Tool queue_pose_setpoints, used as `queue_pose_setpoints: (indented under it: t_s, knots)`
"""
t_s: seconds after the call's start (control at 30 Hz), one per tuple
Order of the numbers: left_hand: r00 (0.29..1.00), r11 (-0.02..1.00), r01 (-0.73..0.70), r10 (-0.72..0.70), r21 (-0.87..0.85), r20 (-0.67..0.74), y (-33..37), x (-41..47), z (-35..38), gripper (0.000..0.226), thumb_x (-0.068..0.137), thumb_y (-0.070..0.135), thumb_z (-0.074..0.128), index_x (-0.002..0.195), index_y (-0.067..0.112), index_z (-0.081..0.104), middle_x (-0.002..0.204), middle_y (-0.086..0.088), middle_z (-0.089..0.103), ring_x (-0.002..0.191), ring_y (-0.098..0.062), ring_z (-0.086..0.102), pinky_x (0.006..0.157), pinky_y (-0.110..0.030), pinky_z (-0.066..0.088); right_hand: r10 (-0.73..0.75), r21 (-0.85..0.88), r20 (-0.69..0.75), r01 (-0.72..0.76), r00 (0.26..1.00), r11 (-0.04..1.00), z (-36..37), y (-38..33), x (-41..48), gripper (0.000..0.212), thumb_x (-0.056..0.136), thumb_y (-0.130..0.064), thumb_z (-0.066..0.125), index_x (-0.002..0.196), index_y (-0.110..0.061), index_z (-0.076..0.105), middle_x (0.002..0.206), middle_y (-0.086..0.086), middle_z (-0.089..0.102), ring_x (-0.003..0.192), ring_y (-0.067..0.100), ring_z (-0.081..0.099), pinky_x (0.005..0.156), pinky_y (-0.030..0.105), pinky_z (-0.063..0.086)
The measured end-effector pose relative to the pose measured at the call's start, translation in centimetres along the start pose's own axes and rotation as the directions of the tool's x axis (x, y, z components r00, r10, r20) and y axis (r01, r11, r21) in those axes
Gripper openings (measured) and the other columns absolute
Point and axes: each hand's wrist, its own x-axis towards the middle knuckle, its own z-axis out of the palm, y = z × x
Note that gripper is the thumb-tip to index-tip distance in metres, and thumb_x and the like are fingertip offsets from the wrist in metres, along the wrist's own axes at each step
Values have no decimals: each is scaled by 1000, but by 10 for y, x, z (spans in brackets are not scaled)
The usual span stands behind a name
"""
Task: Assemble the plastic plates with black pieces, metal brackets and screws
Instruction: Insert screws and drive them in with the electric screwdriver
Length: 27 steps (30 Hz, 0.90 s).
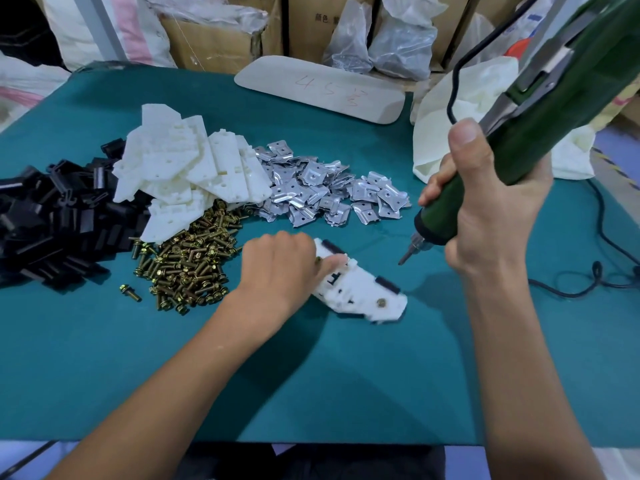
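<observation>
One screw already sits in the plate, lying mid-table toward the front edge. Our left hand pinches a second screw at the plate's far end; our right hand grips the green screwdriver, bit hovering just beside. Next, we judge, the bit must meet that screw squarely.

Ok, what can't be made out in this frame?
Head view only.
- Left end of the plastic plate: covered by the left hand.
- Whether it pinches a screw: blurred.
- Top of the screwdriver in the right hand: cut off by the upper right edge.
- Black pieces pile: cut off at the left edge.
</observation>
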Motion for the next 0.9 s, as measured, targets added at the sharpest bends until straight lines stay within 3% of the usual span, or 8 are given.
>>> queue_pose_setpoints:
  t_s: [0.07,0.1,0.17,0.23,0.33,0.53,0.73,0.9]
  knots:
    - [997,972,-71,76,-226,14,-4,-3,8,66,83,85,36,80,23,57,72,2,59,73,-25,58,62,-31,36,3,-11,6,-3,1000,1000,0,1,0,45,77,-32,84,92,-8,49,70,16,48,44,24,48,49,31,45]
    - [987,931,-134,155,-340,35,-4,-6,12,65,78,87,40,94,27,60,91,4,64,92,-23,59,74,-32,38,7,-9,6,-7,1000,1000,1,2,-1,42,77,-32,84,91,-10,51,70,15,50,44,24,48,48,30,45]
    - [945,868,-246,314,-431,92,1,-15,18,88,68,92,44,133,33,48,134,9,51,126,-16,40,98,-32,28,13,-6,6,-12,1000,1000,2,4,-1,40,77,-31,85,90,-12,52,69,14,51,44,24,48,48,30,46]
    - [930,841,-299,362,-450,59,9,-21,28,102,69,91,49,151,32,31,150,12,37,137,-10,26,109,-31,17,10,-13,18,-9,1000,1000,2,7,-1,38,78,-31,85,90,-13,53,68,12,53,44,24,49,48,30,46]
    - [946,844,-304,322,-441,-35,8,-20,36,95,75,85,51,150,30,35,147,11,45,136,-9,34,111,-29,17,4,-23,21,-3,1000,1000,1,11,0,37,79,-31,86,89,-15,54,67,10,54,43,24,49,48,30,46]
    - [954,859,-278,299,-431,-20,-7,-21,43,101,68,93,47,147,32,33,142,11,46,134,-11,36,108,-25,15,25,-20,13,-24,1000,1000,2,17,-2,35,78,-32,87,86,-20,55,68,11,53,42,24,49,47,30,45]
    - [958,879,-288,272,-380,-96,5,-22,49,94,70,94,46,139,29,51,130,11,58,123,-13,49,100,-32,32,47,-42,0,-47,999,998,7,26,-4,27,78,-28,86,78,-32,59,63,6,53,41,25,49,47,31,46]
    - [957,866,-290,261,-407,-126,5,-21,50,94,68,93,47,136,29,54,126,11,61,119,-13,51,98,-33,36,54,-42,-2,-54,999,998,4,33,-4,25,81,-23,79,83,-21,54,61,4,55,41,25,47,48,31,46]
